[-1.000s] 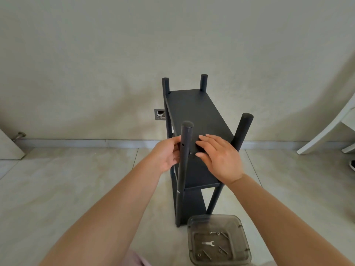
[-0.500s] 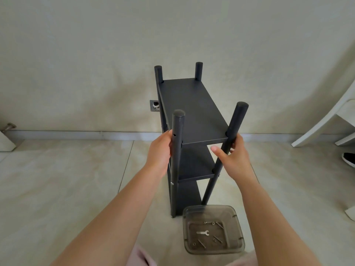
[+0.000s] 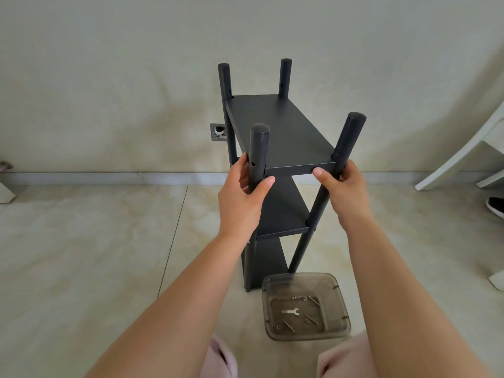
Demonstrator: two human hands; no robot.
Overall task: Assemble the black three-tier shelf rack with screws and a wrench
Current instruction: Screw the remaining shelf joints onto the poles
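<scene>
Although the rack (image 3: 275,170) stands upright on the tiled floor (image 3: 95,255) with three flat matte shelves fitted between four round posts, fastening appears unfinished: screws (image 3: 311,319) and a small metal wrench (image 3: 291,311) lie in a smoky clear plastic tray (image 3: 336,296) beside its foot. The left hand (image 3: 241,199) grips the near-left post, the right hand (image 3: 343,188) the near-right.

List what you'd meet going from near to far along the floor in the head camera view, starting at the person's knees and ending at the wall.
Clear plastic tray holding the small wrench and loose screws → black shelf rack, gripped at its two near posts by the left hand and right hand → baseboard → wall.
</scene>
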